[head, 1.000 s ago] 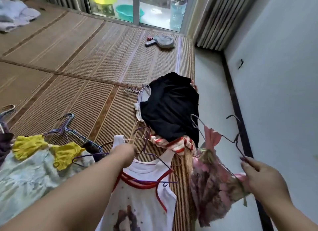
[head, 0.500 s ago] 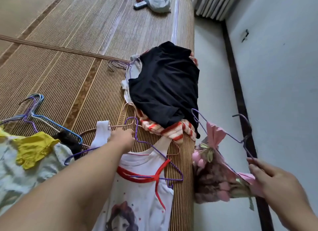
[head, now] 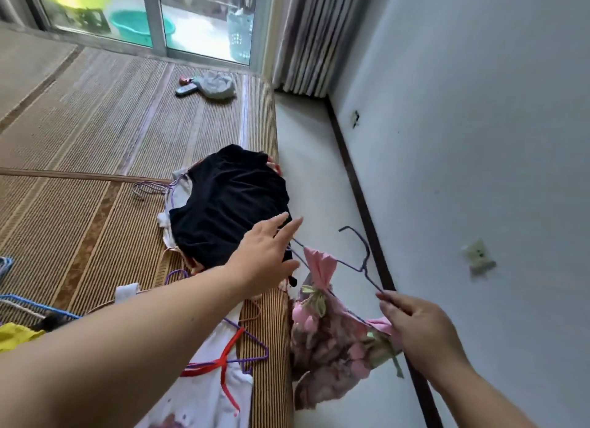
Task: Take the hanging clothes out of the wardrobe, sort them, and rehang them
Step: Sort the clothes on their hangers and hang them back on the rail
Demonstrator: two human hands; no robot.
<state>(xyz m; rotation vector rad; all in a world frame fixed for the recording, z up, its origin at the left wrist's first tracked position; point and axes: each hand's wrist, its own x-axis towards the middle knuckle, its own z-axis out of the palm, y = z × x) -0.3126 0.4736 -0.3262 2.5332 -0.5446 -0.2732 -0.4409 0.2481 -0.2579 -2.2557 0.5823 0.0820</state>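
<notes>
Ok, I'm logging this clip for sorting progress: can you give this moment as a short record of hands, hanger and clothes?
left hand: open, fingers straight, over the black garment's near edge, by the hanger's end
right hand: pinches the hanger wire
hanger: held beyond the mat edge, carries floral dress
black garment: lies at the mat's right edge
white top: flat on the mat, near side
</notes>
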